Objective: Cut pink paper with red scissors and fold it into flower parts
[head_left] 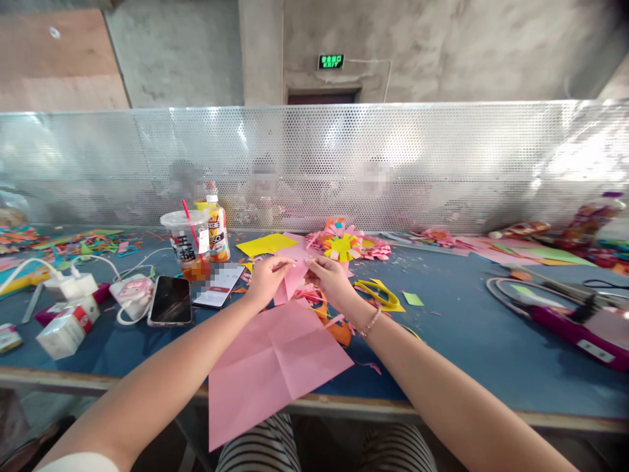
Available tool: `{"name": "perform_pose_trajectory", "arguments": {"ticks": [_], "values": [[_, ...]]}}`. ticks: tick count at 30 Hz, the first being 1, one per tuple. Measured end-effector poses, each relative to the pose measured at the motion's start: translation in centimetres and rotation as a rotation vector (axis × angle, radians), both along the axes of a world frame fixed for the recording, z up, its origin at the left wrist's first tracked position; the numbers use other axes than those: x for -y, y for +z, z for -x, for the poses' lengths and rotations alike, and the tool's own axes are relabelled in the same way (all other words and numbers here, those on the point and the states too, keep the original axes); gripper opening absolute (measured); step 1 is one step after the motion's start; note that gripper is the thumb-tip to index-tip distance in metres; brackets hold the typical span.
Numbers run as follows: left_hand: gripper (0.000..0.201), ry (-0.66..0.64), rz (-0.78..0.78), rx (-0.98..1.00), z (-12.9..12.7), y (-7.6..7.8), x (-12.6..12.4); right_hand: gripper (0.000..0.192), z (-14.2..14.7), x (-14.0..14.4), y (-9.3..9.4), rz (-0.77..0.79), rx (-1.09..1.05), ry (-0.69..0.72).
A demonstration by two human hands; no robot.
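The left hand [265, 278] and the right hand [330, 280] pinch together a small folded pink paper [293, 278] above the blue table [457, 347]. The folding seems only begun; a creased pink sheet [275, 367] lies unused below, finished paper flowers [344, 244] behind.

bare tabletop [457, 341] right, cup [187, 244] blocking left

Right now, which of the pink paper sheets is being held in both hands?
The small folded pink piece, pinched between left hand and right hand. The large creased pink sheet lies flat, overhanging the table edge.
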State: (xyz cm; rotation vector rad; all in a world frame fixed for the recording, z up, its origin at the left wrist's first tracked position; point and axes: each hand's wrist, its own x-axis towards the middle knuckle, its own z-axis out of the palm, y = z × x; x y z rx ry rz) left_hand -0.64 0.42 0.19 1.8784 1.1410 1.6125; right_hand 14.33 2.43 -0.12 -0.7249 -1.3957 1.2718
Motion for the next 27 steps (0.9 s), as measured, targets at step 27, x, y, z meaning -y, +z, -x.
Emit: {"name": "perform_pose_trajectory", "arguments": {"ticks": [27], "values": [[0.017,-0.058,0.109,0.307,-0.3,-0.8,-0.9,0.032,1.0,0.8,-0.2,0.06,-0.016,0.077]]}}
